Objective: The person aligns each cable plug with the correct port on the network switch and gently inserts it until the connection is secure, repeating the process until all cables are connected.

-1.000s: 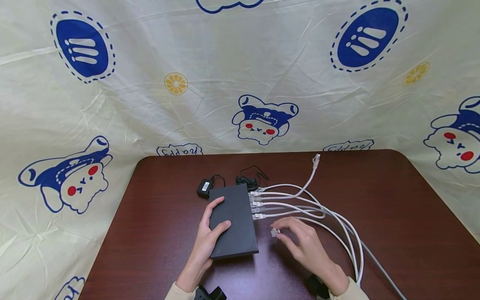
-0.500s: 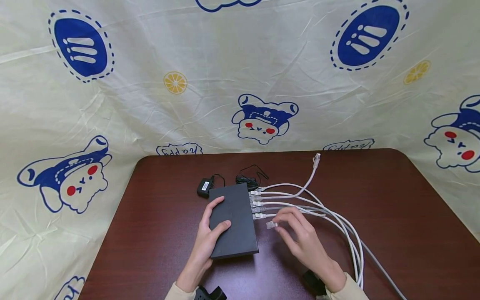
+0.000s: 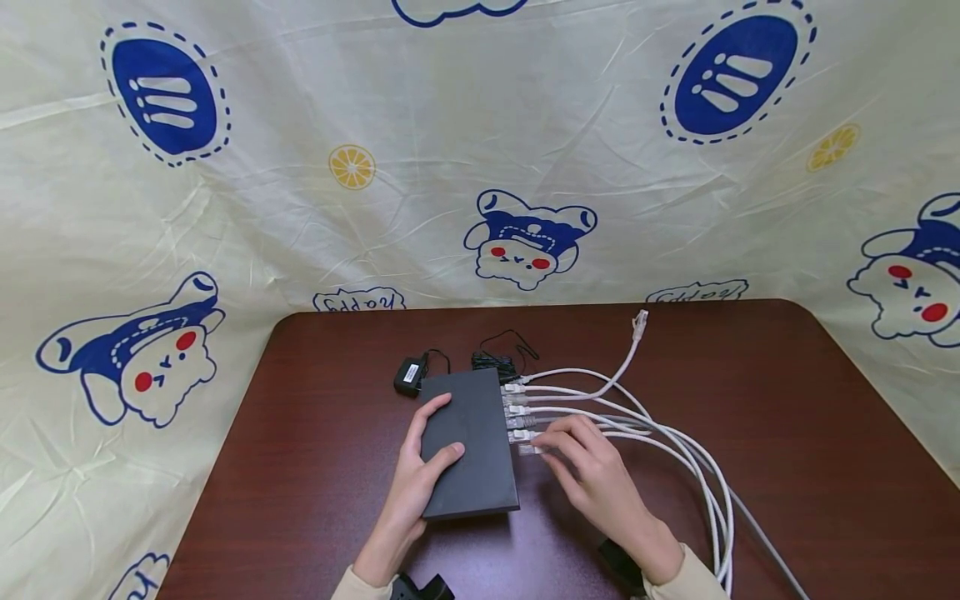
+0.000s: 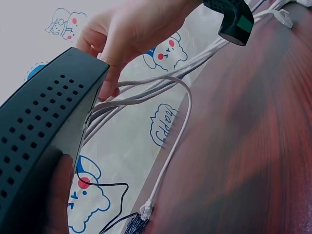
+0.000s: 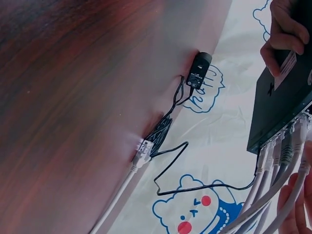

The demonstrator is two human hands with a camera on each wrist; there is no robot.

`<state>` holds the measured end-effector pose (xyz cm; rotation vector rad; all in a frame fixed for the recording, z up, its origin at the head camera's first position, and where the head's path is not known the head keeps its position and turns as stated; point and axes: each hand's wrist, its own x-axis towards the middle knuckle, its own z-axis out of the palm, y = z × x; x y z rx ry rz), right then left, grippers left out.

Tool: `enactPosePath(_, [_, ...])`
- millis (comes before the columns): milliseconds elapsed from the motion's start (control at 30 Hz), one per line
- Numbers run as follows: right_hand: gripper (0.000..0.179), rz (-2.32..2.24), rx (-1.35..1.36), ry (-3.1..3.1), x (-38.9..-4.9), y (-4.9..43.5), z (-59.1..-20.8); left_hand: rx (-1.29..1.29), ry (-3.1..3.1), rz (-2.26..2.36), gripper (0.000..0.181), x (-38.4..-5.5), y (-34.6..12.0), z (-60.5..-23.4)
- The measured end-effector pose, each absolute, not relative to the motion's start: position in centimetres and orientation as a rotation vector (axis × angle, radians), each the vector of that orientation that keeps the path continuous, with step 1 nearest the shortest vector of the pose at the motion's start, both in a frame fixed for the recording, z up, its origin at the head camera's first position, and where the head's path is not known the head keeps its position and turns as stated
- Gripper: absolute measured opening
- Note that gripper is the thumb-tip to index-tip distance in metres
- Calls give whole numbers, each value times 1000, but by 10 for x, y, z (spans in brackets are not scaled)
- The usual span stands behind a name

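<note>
A flat black network switch (image 3: 468, 442) is gripped by my left hand (image 3: 408, 483), thumb on its top face and fingers reaching beneath; the underside fingers show in the right wrist view. Several Ethernet cables (image 3: 570, 409) run from the ports along its right side. My right hand (image 3: 596, 475) pinches another Ethernet cable by its clear plug (image 3: 529, 449), which is at the row of ports, nearest the person among the plugs there. Whether that plug is seated inside a port cannot be told. In the right wrist view, the right hand (image 5: 298, 195) is partly cut off beside the plugged cables.
Behind the switch lie a black power adapter (image 3: 408, 376) and its bundled cord (image 3: 491, 362). One loose Ethernet plug (image 3: 640, 322) points toward the far table edge. The cables curve across the right side of the brown table (image 3: 315, 467); a patterned sheet (image 3: 420, 233) hangs behind.
My right hand has moved left and slightly away from the person, bringing the pinched plug from apart to the switch's port side. The left hand keeps its grip, nearly still.
</note>
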<state>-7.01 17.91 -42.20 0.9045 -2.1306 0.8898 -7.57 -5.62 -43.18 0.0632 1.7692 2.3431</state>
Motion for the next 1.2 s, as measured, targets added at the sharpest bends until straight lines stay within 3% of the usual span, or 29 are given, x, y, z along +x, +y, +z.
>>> enactPosePath(300, [25,905,911,-2094,-72,175,-421,74,1778,2334,60,-77,-56,-432])
enactPosePath(533, [3,909,931,-2087,-72,172,-420,91,1794,2339,60,-78,-57,-433])
enactPosePath(733, [4,893,932,-2089,-72,170,-420,105,1805,2342,61,-79,-58,-433])
enactPosePath(900, [25,891,929,-2125,-72,170,-420,110,1819,2327,60,-80,-59,-433])
enactPosePath(1200, [23,901,931,-2129,-71,170,-421,117,1817,2324,59,-80,-60,-434])
